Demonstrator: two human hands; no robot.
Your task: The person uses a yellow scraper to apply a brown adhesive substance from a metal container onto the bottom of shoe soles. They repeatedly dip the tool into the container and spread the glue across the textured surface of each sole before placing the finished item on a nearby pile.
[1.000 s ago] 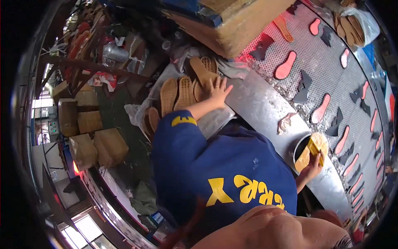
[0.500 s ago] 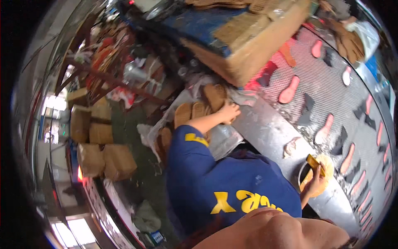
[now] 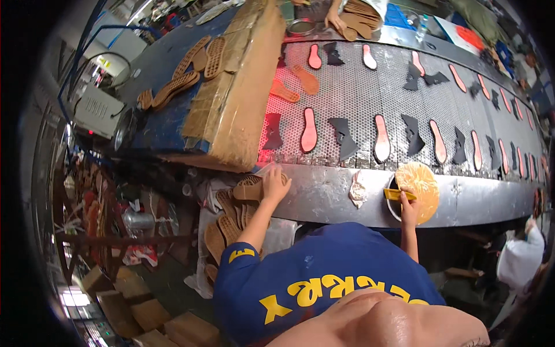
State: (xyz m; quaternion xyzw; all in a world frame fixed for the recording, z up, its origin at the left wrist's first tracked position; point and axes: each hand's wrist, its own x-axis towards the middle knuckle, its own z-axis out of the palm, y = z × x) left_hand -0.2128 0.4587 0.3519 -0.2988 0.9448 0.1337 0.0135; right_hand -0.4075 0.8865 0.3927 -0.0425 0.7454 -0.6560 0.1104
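Observation:
My left hand (image 3: 276, 185) has its fingers closed around the end of a brown shoe sole (image 3: 248, 189), at the left end of the metal ledge. Below it more brown soles (image 3: 222, 231) lie piled on clear plastic. In my right hand (image 3: 409, 203) is a flat yellow tool (image 3: 395, 194); whether it ends in bristles or a blade, I cannot tell. That hand is over a round tub (image 3: 393, 209) with a pale rim. A round, crusted yellowish cover (image 3: 425, 188) lies partly across the tub.
Beyond the metal ledge (image 3: 324, 196) runs a mesh conveyor (image 3: 358, 81) carrying pink insoles (image 3: 309, 130) and black cut pieces (image 3: 345, 139). A crumpled whitish wad (image 3: 357, 189) sits on the ledge. Cardboard-covered housing (image 3: 240, 110) blocks the left. Another person's hand (image 3: 334, 22) works across the conveyor.
My view has swung toward the conveyor. The left hand has gone from the pile to the ledge's edge with a brown sole. My right hand still holds the yellow tool over the tub.

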